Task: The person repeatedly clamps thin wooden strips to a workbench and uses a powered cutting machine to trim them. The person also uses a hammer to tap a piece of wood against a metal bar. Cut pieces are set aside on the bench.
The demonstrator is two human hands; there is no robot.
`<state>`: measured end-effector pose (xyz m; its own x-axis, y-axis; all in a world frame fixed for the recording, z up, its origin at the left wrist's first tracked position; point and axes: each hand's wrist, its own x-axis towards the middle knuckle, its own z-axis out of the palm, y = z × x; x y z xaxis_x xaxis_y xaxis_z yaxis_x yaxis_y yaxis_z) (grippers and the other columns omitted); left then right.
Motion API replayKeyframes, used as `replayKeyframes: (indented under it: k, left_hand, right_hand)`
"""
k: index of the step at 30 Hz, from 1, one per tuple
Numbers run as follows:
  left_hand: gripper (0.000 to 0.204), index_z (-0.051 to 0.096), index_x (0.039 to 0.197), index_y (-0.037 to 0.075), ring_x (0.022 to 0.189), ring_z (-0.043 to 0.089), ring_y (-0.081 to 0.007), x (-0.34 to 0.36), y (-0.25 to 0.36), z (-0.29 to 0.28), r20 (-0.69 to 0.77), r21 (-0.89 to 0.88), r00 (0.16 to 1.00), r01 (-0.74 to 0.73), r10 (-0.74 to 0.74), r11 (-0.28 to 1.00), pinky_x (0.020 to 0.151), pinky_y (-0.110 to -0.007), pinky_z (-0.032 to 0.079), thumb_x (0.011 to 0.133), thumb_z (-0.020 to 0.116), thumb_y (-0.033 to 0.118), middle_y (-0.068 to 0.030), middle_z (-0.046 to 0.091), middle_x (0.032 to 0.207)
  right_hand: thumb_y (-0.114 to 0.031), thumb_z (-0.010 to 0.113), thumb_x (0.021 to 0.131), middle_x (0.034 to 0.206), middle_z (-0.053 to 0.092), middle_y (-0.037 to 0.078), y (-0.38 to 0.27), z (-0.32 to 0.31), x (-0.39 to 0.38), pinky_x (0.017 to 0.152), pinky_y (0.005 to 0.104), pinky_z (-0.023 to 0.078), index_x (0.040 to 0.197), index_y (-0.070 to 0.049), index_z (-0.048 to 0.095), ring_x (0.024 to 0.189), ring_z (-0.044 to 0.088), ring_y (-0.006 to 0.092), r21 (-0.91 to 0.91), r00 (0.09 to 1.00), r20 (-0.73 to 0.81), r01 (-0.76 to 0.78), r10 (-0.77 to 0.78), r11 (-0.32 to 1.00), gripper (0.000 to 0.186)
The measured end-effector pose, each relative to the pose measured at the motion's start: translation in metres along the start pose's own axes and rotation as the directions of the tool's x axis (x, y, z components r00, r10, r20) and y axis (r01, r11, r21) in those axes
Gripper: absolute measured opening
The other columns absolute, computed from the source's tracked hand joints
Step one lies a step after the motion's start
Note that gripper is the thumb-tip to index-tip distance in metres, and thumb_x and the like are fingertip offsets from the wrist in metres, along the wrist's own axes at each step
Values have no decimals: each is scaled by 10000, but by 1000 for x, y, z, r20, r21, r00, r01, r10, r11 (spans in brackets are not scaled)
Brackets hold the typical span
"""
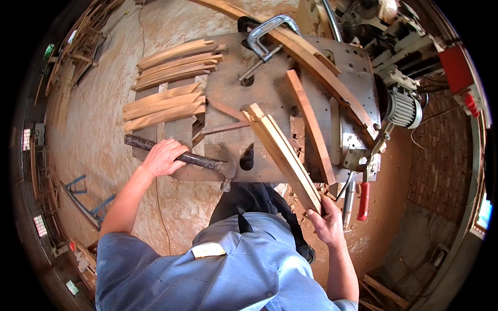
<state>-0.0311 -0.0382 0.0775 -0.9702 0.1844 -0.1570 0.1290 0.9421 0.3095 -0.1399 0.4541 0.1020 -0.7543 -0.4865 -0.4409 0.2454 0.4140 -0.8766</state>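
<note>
My left hand (pixel 163 158) is closed round the dark handle of a hammer (pixel 205 160), whose metal head lies at the front edge of a steel machine table (pixel 223 93). In my right hand (pixel 329 222) is the near end of a grooved wooden strip (pixel 285 158), or perhaps two pressed together; I cannot tell which. It slants away over the table, its far end beside a thin wooden piece (pixel 225 128). To its right a single reddish wooden strip (pixel 311 124) lies on the table.
A metal C-clamp (pixel 272 31) grips a long wooden fence (pixel 316 62) across the table. Several cut strips (pixel 166 106) lie in rows at the left. A motor (pixel 404 110) and a red-handled lever (pixel 364 201) stand at the right. Wood scraps (pixel 384 290) lie on the floor.
</note>
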Motion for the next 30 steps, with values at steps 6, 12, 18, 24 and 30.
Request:
replayKeyframes:
  k: [6, 12, 18, 24, 30]
  left_hand:
    - [540, 630, 1142, 24, 1055, 565, -335, 13, 61, -14, -119, 223, 991, 89, -64, 971, 922, -441, 468, 680, 798, 247, -132, 622, 1090]
    - [534, 625, 1164, 63, 1118, 573, -328, 125, 195, -58, -137, 234, 866, -443, 480, 866, 993, -484, 445, 691, 777, 259, -129, 615, 1154]
    - [301, 648, 1060, 69, 910, 610, -248, 193, 194, -73, -187, 312, 734, -586, 653, 748, 841, -429, 476, 759, 660, 73, -65, 609, 958]
    - [481, 566, 1244, 56, 1053, 570, -321, 307, 143, -95, -256, 435, 842, -339, 475, 834, 931, -443, 430, 776, 674, 69, -138, 606, 1087]
    - [476, 575, 1260, 81, 1059, 574, -322, 437, 169, -37, -204, 352, 873, -358, 444, 865, 922, -460, 450, 812, 705, 174, -151, 618, 1081]
  right_hand:
    - [-183, 697, 870, 897, 664, 151, -13, 5, -2, 750, 345, 515, 1204, 30, 585, 826, 638, 195, -29, 1000, -5, 16, -16, 999, 411]
    - [-270, 674, 882, 889, 657, 245, -45, 6, 9, 750, 421, 518, 1116, 28, 612, 851, 679, 354, -60, 984, 98, 155, -149, 986, 385]
    - [-274, 697, 883, 1214, 607, 231, -19, -17, -9, 953, 407, 491, 1353, 29, 475, 1138, 604, 351, -52, 965, -191, 173, -180, 984, 601]
    - [-273, 694, 880, 1054, 657, 204, 35, -25, -42, 858, 418, 521, 1188, -14, 582, 992, 653, 358, -37, 989, -142, -52, 46, 998, 418]
    - [-200, 671, 897, 975, 698, 162, 50, -5, -43, 807, 375, 538, 1100, -8, 615, 911, 685, 296, 128, 939, -327, -71, 109, 989, 286]
